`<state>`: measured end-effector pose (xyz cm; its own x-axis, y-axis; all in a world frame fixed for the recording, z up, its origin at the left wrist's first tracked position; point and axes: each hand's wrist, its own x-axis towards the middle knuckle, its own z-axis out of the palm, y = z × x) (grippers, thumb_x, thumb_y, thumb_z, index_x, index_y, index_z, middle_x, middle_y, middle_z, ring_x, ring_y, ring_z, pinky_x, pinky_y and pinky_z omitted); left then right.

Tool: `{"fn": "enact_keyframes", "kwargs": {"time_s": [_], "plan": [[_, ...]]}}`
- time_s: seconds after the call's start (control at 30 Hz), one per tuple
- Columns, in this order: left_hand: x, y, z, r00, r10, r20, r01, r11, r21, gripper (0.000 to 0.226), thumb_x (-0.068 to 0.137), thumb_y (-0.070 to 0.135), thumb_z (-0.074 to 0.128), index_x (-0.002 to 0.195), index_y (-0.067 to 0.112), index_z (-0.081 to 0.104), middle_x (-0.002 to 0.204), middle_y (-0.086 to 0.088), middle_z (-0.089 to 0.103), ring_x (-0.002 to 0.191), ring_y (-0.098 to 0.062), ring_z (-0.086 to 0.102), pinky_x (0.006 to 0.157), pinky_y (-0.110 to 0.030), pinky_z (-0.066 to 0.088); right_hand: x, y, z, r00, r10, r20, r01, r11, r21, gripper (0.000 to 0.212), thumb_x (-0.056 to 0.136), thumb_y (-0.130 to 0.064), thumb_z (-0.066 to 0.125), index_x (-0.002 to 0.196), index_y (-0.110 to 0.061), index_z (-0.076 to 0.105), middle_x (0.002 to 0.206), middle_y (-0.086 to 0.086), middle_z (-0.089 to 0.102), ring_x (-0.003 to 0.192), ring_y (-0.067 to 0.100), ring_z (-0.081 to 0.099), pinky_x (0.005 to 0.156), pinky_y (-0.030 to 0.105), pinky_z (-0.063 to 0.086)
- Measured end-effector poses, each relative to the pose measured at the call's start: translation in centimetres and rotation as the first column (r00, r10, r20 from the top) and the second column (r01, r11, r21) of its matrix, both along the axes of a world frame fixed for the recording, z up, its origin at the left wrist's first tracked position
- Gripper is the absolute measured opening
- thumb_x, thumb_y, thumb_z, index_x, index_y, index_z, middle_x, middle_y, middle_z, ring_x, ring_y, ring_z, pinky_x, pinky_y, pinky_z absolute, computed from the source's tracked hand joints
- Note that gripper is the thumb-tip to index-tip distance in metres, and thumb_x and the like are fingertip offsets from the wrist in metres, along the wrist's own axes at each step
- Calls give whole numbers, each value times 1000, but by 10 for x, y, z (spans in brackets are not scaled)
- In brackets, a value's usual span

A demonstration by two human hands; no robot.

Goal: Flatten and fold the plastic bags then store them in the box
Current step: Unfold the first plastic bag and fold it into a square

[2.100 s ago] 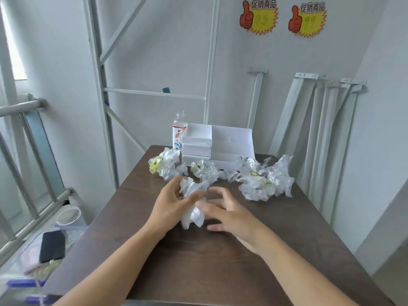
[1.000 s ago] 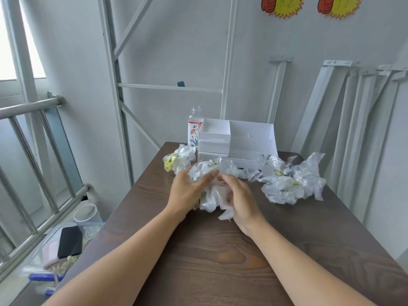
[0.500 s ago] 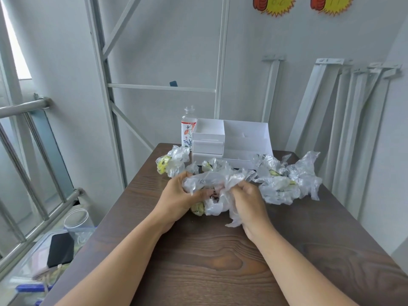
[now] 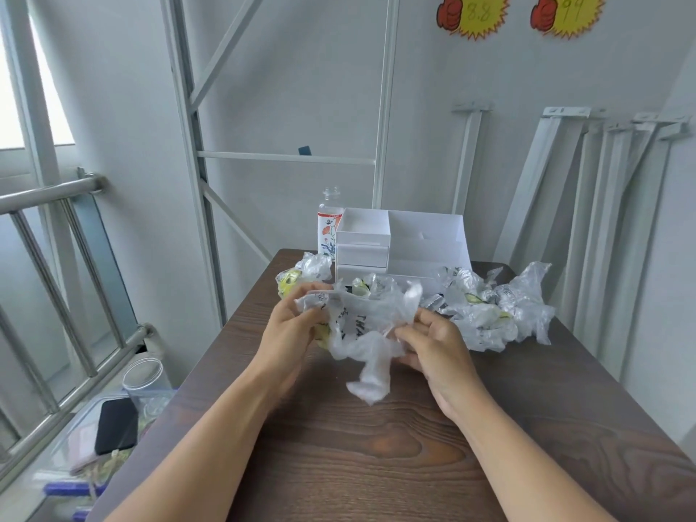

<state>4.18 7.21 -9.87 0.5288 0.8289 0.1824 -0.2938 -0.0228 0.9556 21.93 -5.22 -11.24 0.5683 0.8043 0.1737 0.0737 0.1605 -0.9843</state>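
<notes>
A crumpled clear plastic bag point(image 4: 363, 329) with dark print hangs just above the dark wooden table point(image 4: 376, 446), held between both hands. My left hand point(image 4: 292, 329) pinches its left edge and my right hand point(image 4: 433, 344) pinches its right side; a twisted tail of the bag droops toward the table. Behind it lie more crumpled bags: a large heap point(image 4: 493, 307) at the right and a small one with yellow print point(image 4: 301, 275) at the left. The white box point(image 4: 399, 243) with open compartments stands at the table's far edge.
A clear bottle with a flower label point(image 4: 328, 227) stands left of the box. White metal brackets point(image 4: 587, 227) lean on the wall at the right. Left of the table are a steel railing point(image 4: 56, 280) and a bin holding a clear cup point(image 4: 145, 380) and a black phone point(image 4: 115, 425).
The bag was a tight wad pressed between both hands; now it is lifted and pulled apart sideways, partly opened, with a tail hanging down.
</notes>
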Motion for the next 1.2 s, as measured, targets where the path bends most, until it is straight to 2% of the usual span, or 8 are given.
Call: {"fn": "enact_keyframes", "kwargs": {"time_s": [0.2, 0.37, 0.43, 0.5, 0.57, 0.83, 0.93, 1.2], "plan": [[5, -17, 4, 991, -117, -63, 120, 991, 52, 30, 96, 35, 73, 107, 11, 60, 90, -3, 74, 83, -21, 71, 76, -33, 54, -8, -3, 4, 993, 32, 113, -28, 999, -36, 16, 89, -19, 82, 104, -25, 78, 103, 3, 81, 101, 24, 77, 97, 57, 59], [4, -16, 1, 985, -113, -133, 124, 989, 77, 29, 99, 16, 71, 124, 3, 62, 113, -17, 77, 107, -37, 74, 98, -55, 57, -11, -8, 8, 982, 82, 171, -73, 996, -58, 15, 90, -42, 82, 96, -28, 81, 100, -3, 81, 99, 15, 76, 98, 44, 57], [4, -14, -4, 983, -110, -144, 118, 992, 47, 30, 93, 8, 69, 121, 0, 60, 112, -19, 76, 108, -39, 73, 102, -58, 54, -9, -7, 6, 977, 28, 211, -10, 996, -85, 42, 89, -56, 76, 82, -14, 76, 77, -5, 73, 76, 17, 70, 80, 37, 55], [4, -12, -4, 984, -112, -139, 117, 993, 33, 33, 83, 5, 67, 114, 2, 61, 111, -16, 76, 108, -38, 72, 100, -54, 54, -6, -5, 2, 972, -50, 229, 78, 990, -115, 73, 85, -72, 71, 72, -2, 58, 59, 0, 44, 58, 20, 44, 65, 36, 38], [5, -8, -3, 990, -86, -113, 85, 996, -10, 31, 71, 1, 62, 101, 6, 62, 97, -14, 73, 93, -35, 68, 89, -50, 53, -2, -4, 1, 967, -149, 208, 170, 981, -90, 66, 88, -70, 69, 68, -11, 47, 57, -2, 31, 56, 19, 34, 62, 33, 32], [-7, 6, 0, 984, 111, -137, -118, 992, -39, 22, 89, -9, 67, 105, 3, 76, 98, -19, 79, 86, -35, 77, 79, -45, 61, 7, -7, 7, 942, -316, 117, 321, 947, -27, 54, 95, -57, 66, 78, -9, 49, 68, 1, 36, 65, 15, 40, 60, 32, 33], [-12, 12, 1, 981, 158, -113, -164, 985, -46, 20, 91, 1, 75, 110, 6, 76, 101, -13, 81, 95, -35, 78, 88, -49, 62, 15, -6, 4, 943, -314, 110, 315, 949, 4, 72, 95, -60, 66, 93, 12, 60, 74, 5, 43, 70, 17, 46, 63, 33, 37], [-20, 17, 5, 962, 259, -86, -261, 965, -9, 44, 84, 32, 86, 107, -3, 71, 95, -14, 81, 87, -33, 77, 82, -43, 62, 29, -6, 2, 923, -380, 55, 379, 925, 25, 97, 76, -84, 68, 96, 11, 62, 72, 11, 56, 70, 19, 50, 68, 36, 42]]}}
